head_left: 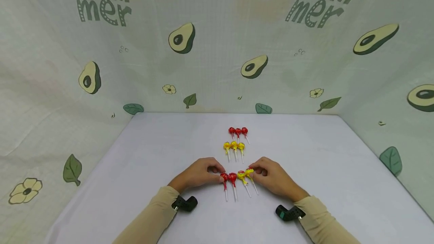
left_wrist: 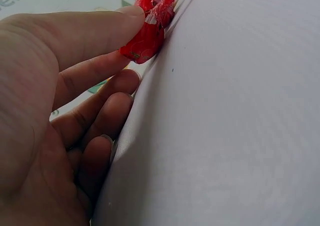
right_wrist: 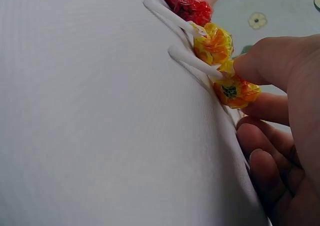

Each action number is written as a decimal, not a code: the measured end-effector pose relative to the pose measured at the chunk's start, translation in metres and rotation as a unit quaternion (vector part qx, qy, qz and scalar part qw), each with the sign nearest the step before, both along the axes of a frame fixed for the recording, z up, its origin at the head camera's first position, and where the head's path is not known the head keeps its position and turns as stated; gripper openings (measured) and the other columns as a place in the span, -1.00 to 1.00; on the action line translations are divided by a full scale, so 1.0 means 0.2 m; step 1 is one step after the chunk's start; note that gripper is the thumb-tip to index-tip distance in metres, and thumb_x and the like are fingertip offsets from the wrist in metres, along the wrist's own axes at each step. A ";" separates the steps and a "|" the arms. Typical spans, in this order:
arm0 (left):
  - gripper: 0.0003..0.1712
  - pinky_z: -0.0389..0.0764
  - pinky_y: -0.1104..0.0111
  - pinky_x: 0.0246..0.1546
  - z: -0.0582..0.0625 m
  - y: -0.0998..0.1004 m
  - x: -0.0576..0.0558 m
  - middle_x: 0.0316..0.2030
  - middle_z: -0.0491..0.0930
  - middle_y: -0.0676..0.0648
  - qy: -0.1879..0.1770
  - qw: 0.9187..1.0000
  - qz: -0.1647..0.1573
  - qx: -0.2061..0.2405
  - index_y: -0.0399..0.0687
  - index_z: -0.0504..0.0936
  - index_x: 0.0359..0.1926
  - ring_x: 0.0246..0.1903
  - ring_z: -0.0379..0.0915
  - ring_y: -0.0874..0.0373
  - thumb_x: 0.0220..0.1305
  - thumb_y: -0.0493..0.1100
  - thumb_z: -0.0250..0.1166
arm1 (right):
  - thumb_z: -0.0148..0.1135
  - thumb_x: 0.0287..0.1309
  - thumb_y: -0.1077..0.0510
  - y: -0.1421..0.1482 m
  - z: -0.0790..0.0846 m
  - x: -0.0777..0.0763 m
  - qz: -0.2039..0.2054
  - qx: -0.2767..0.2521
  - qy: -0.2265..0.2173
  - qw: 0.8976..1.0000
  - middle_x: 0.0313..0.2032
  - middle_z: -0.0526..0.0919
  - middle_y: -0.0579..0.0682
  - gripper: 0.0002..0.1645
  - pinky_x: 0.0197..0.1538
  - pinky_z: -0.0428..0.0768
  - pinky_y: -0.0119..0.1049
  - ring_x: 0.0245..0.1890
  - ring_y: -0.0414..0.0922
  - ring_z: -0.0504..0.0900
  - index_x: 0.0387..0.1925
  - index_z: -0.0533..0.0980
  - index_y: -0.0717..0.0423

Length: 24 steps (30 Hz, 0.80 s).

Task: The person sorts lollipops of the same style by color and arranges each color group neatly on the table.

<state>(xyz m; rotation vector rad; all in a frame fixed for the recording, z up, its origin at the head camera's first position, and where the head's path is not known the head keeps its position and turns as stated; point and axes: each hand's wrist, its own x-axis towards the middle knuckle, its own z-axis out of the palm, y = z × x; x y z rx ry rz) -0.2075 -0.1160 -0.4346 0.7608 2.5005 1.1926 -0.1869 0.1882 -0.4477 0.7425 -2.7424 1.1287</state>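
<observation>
Lollipops [head_left: 232, 177], ten in all, lie on the surface [head_left: 142, 176] in three rows ahead of me: five red and five yellow. Taking 12 o'clock as straight away from me, the nearest row counts four, two red ones towards 9 o'clock and two yellow ones towards 3 o'clock. At 12 o'clock from it sits a middle row of three yellow lollipops [head_left: 234, 145], and just past that, again at 12, a far row of three red lollipops [head_left: 238, 131].

Both of my hands are busy with the nearest row. At its 9 o'clock end my left hand [head_left: 200, 174] pinches the head of the outermost red lollipop [head_left: 224, 176] between thumb and forefinger, the other fingers loosely bent. At its 3 o'clock end my right hand [head_left: 275, 177] pinches the outermost yellow lollipop [head_left: 249, 172] the same way, thumb on the wrapper, the remaining fingers curled beneath. The two red sticks in this row point roughly to 6 o'clock, the two yellow sticks nearer 5.

I wear two tan sleeves [head_left: 154, 214] and two black wrist cameras [head_left: 185, 203], one per arm. Beyond the surface hangs a pale cloth [head_left: 217, 18], printed with five avocados, three flowers and two "Summer" words.
</observation>
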 end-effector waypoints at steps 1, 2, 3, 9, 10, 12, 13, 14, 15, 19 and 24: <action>-0.75 0.49 0.32 -0.08 0.00 0.00 0.00 -0.21 0.59 0.25 0.002 1.000 0.000 -0.002 0.28 0.72 -0.13 -0.15 0.47 0.25 0.17 0.11 0.47 | 0.38 0.20 0.11 0.00 0.00 0.00 0.001 -0.001 -0.001 1.000 -0.31 0.53 -0.27 -0.79 -0.29 0.48 -0.38 -0.35 -0.29 0.47 -0.10 0.68 -0.10; -0.76 0.49 0.32 -0.08 0.00 0.00 0.00 -0.22 0.59 0.24 0.003 1.000 0.000 -0.001 0.28 0.72 -0.14 -0.15 0.47 0.25 0.17 0.11 0.48 | 0.39 0.20 0.11 0.00 0.00 0.00 0.001 -0.003 -0.001 1.000 -0.31 0.53 -0.27 -0.79 -0.29 0.48 -0.38 -0.35 -0.29 0.48 -0.11 0.68 -0.10; -0.77 0.49 0.32 -0.08 0.00 0.00 0.00 -0.22 0.59 0.24 0.003 1.000 0.000 -0.002 0.29 0.72 -0.14 -0.15 0.46 0.25 0.17 0.10 0.48 | 0.39 0.20 0.12 0.00 0.00 0.00 0.001 -0.004 -0.003 1.000 -0.31 0.53 -0.27 -0.79 -0.28 0.49 -0.38 -0.35 -0.29 0.48 -0.11 0.68 -0.11; -0.77 0.48 0.30 -0.08 -0.01 0.00 0.00 -0.22 0.58 0.22 0.002 1.000 -0.001 0.003 0.24 0.73 -0.14 -0.15 0.45 0.21 0.18 0.07 0.48 | 0.41 0.18 0.13 0.00 0.00 0.00 -0.001 -0.013 -0.009 1.000 -0.32 0.54 -0.26 -0.81 -0.27 0.50 -0.38 -0.35 -0.28 0.49 -0.15 0.66 -0.11; -0.77 0.48 0.30 -0.08 -0.01 0.00 0.00 -0.22 0.58 0.21 0.002 1.000 -0.002 0.005 0.23 0.73 -0.14 -0.15 0.45 0.21 0.18 0.06 0.48 | 0.41 0.18 0.12 0.00 0.00 0.00 -0.001 -0.013 -0.010 1.000 -0.32 0.54 -0.26 -0.82 -0.27 0.50 -0.38 -0.35 -0.28 0.49 -0.15 0.66 -0.11; -0.78 0.48 0.30 -0.08 -0.01 0.00 0.00 -0.22 0.58 0.21 0.002 1.000 -0.002 0.005 0.24 0.73 -0.14 -0.15 0.45 0.21 0.19 0.06 0.47 | 0.42 0.18 0.10 0.00 0.00 0.00 -0.004 -0.014 -0.013 1.000 -0.32 0.54 -0.26 -0.83 -0.28 0.50 -0.38 -0.36 -0.27 0.49 -0.16 0.66 -0.10; -0.78 0.48 0.30 -0.09 -0.01 0.00 0.00 -0.22 0.59 0.21 0.004 1.000 -0.002 0.004 0.24 0.73 -0.14 -0.15 0.45 0.22 0.19 0.06 0.47 | 0.42 0.18 0.10 0.00 0.00 0.00 -0.005 -0.014 -0.015 1.000 -0.32 0.54 -0.26 -0.82 -0.28 0.50 -0.38 -0.36 -0.27 0.49 -0.17 0.66 -0.10; -0.78 0.48 0.31 -0.09 -0.01 0.00 0.00 -0.22 0.59 0.22 0.004 1.000 -0.003 0.005 0.24 0.73 -0.14 -0.15 0.46 0.22 0.19 0.07 0.47 | 0.42 0.18 0.09 0.00 0.00 0.00 -0.007 -0.013 -0.016 1.000 -0.32 0.54 -0.25 -0.82 -0.28 0.50 -0.38 -0.36 -0.27 0.49 -0.17 0.65 -0.10; -0.78 0.48 0.32 -0.08 -0.01 0.00 0.00 -0.21 0.59 0.22 0.004 1.000 -0.003 0.004 0.25 0.73 -0.14 -0.15 0.46 0.23 0.19 0.07 0.47 | 0.42 0.18 0.08 0.00 0.00 0.00 -0.009 -0.012 -0.020 1.000 -0.33 0.54 -0.25 -0.82 -0.29 0.50 -0.38 -0.36 -0.27 0.49 -0.17 0.65 -0.10; -0.78 0.49 0.34 -0.07 -0.01 0.00 0.00 -0.21 0.59 0.26 0.005 1.000 -0.004 0.001 0.29 0.72 -0.13 -0.14 0.47 0.26 0.20 0.07 0.47 | 0.42 0.18 0.08 0.00 0.00 0.01 -0.020 -0.014 -0.034 0.999 -0.35 0.55 -0.24 -0.82 -0.30 0.50 -0.38 -0.38 -0.26 0.50 -0.17 0.64 -0.09; -0.79 0.49 0.34 -0.06 -0.01 0.00 -0.01 -0.20 0.59 0.27 0.006 1.000 -0.005 0.000 0.30 0.72 -0.12 -0.13 0.47 0.26 0.21 0.06 0.46 | 0.43 0.17 0.09 0.00 0.00 0.00 -0.031 -0.025 -0.049 0.998 -0.37 0.57 -0.22 -0.80 -0.31 0.51 -0.37 -0.40 -0.25 0.52 -0.16 0.63 -0.06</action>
